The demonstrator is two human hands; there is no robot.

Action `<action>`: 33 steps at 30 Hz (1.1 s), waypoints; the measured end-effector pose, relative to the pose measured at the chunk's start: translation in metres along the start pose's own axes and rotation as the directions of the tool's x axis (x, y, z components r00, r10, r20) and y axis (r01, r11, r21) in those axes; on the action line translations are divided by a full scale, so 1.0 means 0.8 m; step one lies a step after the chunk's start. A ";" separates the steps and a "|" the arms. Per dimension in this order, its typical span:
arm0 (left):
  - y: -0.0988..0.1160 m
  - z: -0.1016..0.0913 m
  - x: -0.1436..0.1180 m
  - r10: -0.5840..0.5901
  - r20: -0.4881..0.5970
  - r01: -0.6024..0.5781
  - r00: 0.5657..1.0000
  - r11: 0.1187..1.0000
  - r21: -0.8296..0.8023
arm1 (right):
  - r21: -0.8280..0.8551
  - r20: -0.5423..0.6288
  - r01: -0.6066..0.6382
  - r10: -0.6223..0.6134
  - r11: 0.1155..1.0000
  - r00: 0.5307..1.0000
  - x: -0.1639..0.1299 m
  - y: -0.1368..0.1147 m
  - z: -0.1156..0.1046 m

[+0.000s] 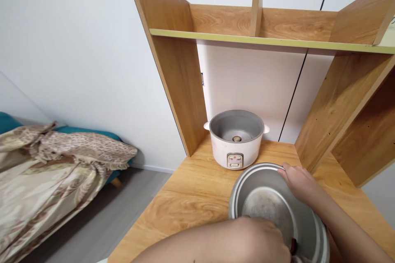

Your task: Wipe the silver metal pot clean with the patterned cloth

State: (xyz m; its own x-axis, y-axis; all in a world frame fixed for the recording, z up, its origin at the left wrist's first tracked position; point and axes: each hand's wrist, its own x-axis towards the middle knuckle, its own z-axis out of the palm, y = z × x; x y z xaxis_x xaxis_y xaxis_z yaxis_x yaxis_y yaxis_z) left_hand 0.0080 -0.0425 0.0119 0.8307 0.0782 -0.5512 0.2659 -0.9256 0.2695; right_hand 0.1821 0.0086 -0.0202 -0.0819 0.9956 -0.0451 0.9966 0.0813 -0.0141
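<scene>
metal inner pot (271,205) held in both hands over a wooden table (191,197).
right hand (300,183) curls its fingers over the pot's far rim; left hand (262,238) closes on the near rim. white rice cooker (236,139), open and without a pot inside, stands just behind, under a wooden shelf (265,41).

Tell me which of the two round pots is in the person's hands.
The bare metal inner pot, nearest the camera, gripped by both hands at its rim. The white rice cooker body stands untouched behind it on the wooden desk.
</scene>
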 end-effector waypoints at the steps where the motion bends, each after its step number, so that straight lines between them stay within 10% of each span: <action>1: -0.001 0.001 0.001 0.003 -0.001 -0.003 1.000 1.000 0.001 | 0.001 -0.001 0.002 -0.002 1.000 1.000 0.000 0.000 0.000; 10: -0.013 0.028 0.020 0.094 -0.043 -0.096 0.995 0.995 -0.025 | -0.009 -0.014 0.018 -0.018 1.000 1.000 0.002 0.003 0.004; 33: 0.002 -0.001 0.003 0.005 0.088 -0.008 0.996 1.000 0.025 | 0.002 -0.005 0.016 -0.016 1.000 1.000 0.001 0.002 0.002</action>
State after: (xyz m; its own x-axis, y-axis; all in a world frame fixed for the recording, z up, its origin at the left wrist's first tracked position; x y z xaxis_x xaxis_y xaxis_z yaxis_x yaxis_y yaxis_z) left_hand 0.0105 -0.0434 0.0117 0.7860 0.0403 -0.6169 0.2471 -0.9352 0.2537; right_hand 0.1832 0.0095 -0.0215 -0.0981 0.9944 -0.0396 0.9951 0.0975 -0.0171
